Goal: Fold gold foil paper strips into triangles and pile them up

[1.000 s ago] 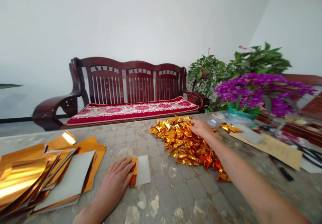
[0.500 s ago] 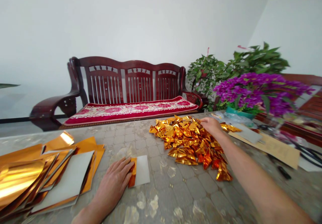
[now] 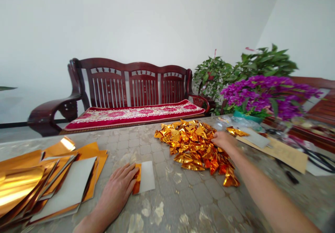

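My left hand point(image 3: 119, 187) lies flat on the table, its fingers stretched over a folded piece of gold foil paper point(image 3: 145, 177). A gold strip and the pale backing show past the fingertips. At the right edge of a pile of folded gold foil pieces point(image 3: 192, 142) is my right hand point(image 3: 223, 140). Its fingers reach out against the pile, and I see nothing held in them, though the thumb side is partly hidden. A stack of gold foil sheets point(image 3: 68, 187), some with the pale side up, spreads out left of my left hand.
The patterned table point(image 3: 183, 205) reaches toward a dark wooden bench point(image 3: 110, 89). Purple flowers point(image 3: 267, 93) in a teal pot stand at the back right. Nearby are a brown cardboard piece point(image 3: 282, 154), a clear plastic bag point(image 3: 243, 122) and black cords point(image 3: 318, 156).
My right hand has come down along the right edge of the pile, a little nearer to me. The left hand and the paper under it have stayed in place.
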The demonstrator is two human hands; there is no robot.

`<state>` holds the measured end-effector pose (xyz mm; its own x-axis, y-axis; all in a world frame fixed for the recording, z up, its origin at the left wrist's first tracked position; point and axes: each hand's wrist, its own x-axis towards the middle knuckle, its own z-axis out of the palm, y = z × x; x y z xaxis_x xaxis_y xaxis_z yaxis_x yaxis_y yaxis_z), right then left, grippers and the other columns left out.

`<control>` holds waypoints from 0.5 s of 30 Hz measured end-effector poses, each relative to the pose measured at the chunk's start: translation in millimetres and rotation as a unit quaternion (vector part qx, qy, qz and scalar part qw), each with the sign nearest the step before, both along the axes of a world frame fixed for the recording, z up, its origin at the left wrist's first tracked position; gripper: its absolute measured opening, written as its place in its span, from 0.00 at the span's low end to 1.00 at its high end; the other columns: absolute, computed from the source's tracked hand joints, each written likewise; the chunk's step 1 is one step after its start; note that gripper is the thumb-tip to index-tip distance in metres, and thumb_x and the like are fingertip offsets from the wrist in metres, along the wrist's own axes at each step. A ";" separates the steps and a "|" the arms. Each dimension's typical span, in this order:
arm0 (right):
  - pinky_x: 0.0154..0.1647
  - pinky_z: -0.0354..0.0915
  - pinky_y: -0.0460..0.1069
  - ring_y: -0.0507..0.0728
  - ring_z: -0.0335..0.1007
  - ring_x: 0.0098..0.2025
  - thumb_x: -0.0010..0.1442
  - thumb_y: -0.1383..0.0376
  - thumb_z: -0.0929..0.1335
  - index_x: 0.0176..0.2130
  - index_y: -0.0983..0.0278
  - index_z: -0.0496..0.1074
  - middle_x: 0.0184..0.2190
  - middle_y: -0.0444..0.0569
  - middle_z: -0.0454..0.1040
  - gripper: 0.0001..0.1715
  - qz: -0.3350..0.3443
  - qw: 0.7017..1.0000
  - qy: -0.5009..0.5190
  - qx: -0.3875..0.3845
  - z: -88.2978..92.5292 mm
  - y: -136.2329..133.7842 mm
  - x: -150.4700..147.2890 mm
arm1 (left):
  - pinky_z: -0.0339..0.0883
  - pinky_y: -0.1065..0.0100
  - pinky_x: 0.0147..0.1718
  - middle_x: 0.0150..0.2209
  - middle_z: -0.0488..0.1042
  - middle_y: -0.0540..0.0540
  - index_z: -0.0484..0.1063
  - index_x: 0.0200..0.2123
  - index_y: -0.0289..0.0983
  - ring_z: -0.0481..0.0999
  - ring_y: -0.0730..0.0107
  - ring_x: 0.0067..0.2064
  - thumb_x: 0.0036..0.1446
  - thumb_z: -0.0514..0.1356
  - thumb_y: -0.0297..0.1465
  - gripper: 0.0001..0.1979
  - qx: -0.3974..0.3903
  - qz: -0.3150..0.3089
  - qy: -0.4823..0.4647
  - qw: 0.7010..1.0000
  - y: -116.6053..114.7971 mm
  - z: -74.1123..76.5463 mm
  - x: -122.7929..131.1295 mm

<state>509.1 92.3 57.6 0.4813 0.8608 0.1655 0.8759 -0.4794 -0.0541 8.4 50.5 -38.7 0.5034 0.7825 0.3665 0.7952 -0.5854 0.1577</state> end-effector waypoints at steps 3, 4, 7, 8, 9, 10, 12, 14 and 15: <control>0.38 0.66 0.52 0.63 0.77 0.41 0.53 0.67 0.67 0.38 0.57 0.80 0.37 0.53 0.80 0.14 0.001 0.999 -0.032 -0.021 -1.6 -1.1 -16.4 | 0.65 0.50 0.59 0.58 0.73 0.46 0.72 0.55 0.44 0.69 0.57 0.60 0.64 0.52 0.35 0.18 -0.007 0.001 0.002 1.000 -0.7 1.0 0.3; 0.40 0.66 0.52 0.63 0.77 0.43 0.55 0.68 0.66 0.39 0.58 0.80 0.38 0.54 0.80 0.15 0.011 0.999 -0.042 -0.025 -1.7 -2.1 -21.7 | 0.64 0.50 0.59 0.58 0.73 0.46 0.72 0.55 0.44 0.69 0.57 0.60 0.64 0.52 0.35 0.18 -0.009 0.000 0.003 1.000 -1.0 1.5 0.5; 0.45 0.65 0.54 0.64 0.75 0.47 0.57 0.69 0.64 0.40 0.62 0.79 0.41 0.58 0.79 0.16 0.046 0.996 -0.072 -0.028 -0.8 -6.4 -35.3 | 0.64 0.50 0.59 0.58 0.72 0.46 0.71 0.56 0.44 0.69 0.57 0.61 0.65 0.52 0.35 0.19 -0.014 0.002 0.006 1.000 -1.7 3.0 1.0; 0.47 0.64 0.54 0.64 0.74 0.49 0.57 0.70 0.64 0.40 0.63 0.79 0.42 0.59 0.79 0.16 0.055 0.995 -0.079 -0.028 -0.3 -7.8 -38.7 | 0.64 0.49 0.59 0.58 0.72 0.46 0.71 0.56 0.44 0.69 0.57 0.61 0.65 0.52 0.35 0.19 -0.015 0.003 0.008 1.000 -1.8 3.4 1.2; 0.49 0.63 0.54 0.65 0.73 0.50 0.57 0.70 0.64 0.40 0.63 0.80 0.43 0.59 0.79 0.16 0.061 0.994 -0.083 -0.027 0.4 -8.9 -41.2 | 0.64 0.49 0.59 0.58 0.72 0.46 0.72 0.56 0.44 0.69 0.57 0.61 0.65 0.52 0.35 0.19 -0.016 0.005 0.009 1.000 -1.8 3.7 1.3; 0.50 0.63 0.54 0.65 0.73 0.50 0.57 0.70 0.64 0.39 0.63 0.80 0.42 0.59 0.79 0.15 0.065 0.994 -0.084 -0.026 1.3 -9.8 -42.9 | 0.64 0.49 0.59 0.58 0.72 0.46 0.72 0.56 0.44 0.68 0.57 0.61 0.65 0.51 0.35 0.18 -0.017 0.005 0.009 1.000 -1.8 3.9 1.5; 0.49 0.63 0.54 0.64 0.74 0.49 0.58 0.68 0.64 0.37 0.62 0.81 0.41 0.57 0.80 0.15 0.065 0.995 -0.077 -0.023 3.6 -10.6 -42.7 | 0.64 0.49 0.59 0.58 0.72 0.46 0.72 0.55 0.43 0.69 0.56 0.61 0.65 0.52 0.34 0.18 -0.017 0.004 0.009 1.000 -1.7 4.1 1.6; 0.45 0.65 0.53 0.64 0.75 0.46 0.59 0.65 0.63 0.39 0.57 0.81 0.40 0.53 0.81 0.17 0.050 0.997 -0.060 -0.016 6.8 -10.6 -36.8 | 0.64 0.48 0.59 0.58 0.72 0.46 0.72 0.55 0.43 0.69 0.56 0.61 0.65 0.51 0.34 0.18 -0.016 0.003 0.010 1.000 -1.7 4.0 1.7; 0.42 0.65 0.52 0.63 0.76 0.45 0.60 0.63 0.62 0.41 0.54 0.81 0.41 0.51 0.81 0.18 0.037 0.998 -0.049 -0.009 8.6 -10.5 -31.6 | 0.64 0.48 0.59 0.58 0.72 0.46 0.72 0.55 0.43 0.69 0.56 0.61 0.65 0.51 0.34 0.18 -0.015 0.002 0.010 1.000 -1.7 3.8 1.6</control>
<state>477.5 81.7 66.1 0.3978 0.8970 0.1927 0.9099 -0.4126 0.0424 10.0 48.8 -35.0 0.5072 0.7951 0.3326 0.8008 -0.5774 0.1593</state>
